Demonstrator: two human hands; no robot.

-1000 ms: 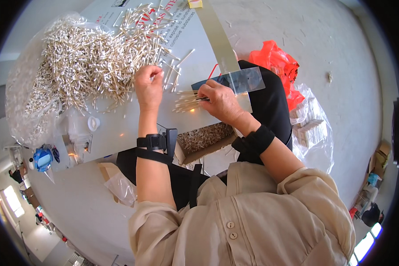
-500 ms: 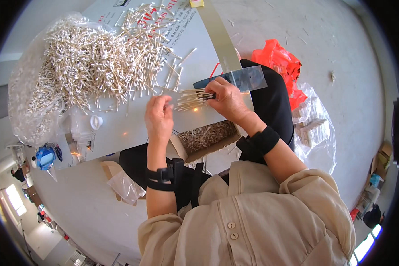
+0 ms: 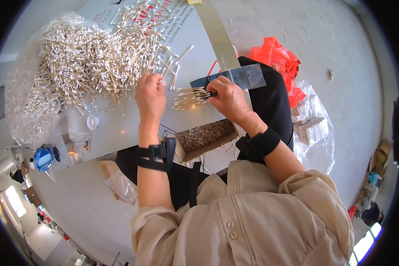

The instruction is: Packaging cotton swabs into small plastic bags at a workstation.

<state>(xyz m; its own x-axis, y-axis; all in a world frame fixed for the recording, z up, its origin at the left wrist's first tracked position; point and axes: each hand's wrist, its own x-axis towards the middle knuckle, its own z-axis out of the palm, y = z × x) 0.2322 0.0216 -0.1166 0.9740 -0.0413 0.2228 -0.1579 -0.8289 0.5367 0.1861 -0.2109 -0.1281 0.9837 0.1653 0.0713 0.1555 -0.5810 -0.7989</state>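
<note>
A large heap of cotton swabs (image 3: 82, 62) spreads over the left of the table, partly inside a clear plastic bag (image 3: 20, 104). My left hand (image 3: 150, 97) is at the heap's near right edge, its fingers curled together among loose swabs; what they pinch, if anything, is hidden. My right hand (image 3: 226, 95) grips a bundle of cotton swabs (image 3: 188, 98), their white tips fanned out to the left. Just beyond that hand lies a bluish transparent plastic strip (image 3: 248, 77) across the table's right edge.
Below the table edge stands an open cardboard box (image 3: 204, 137) filled with swabs or sticks. A small white cap-like ring (image 3: 92, 122) sits near the heap. To the right on the floor are a red plastic bag (image 3: 275, 57) and a clear bag of white packs (image 3: 312, 128).
My left hand has moved away and to the left, from beside the bundle to the heap's edge, and its fingers have curled. My right hand stays on the bundle, almost unmoved.
</note>
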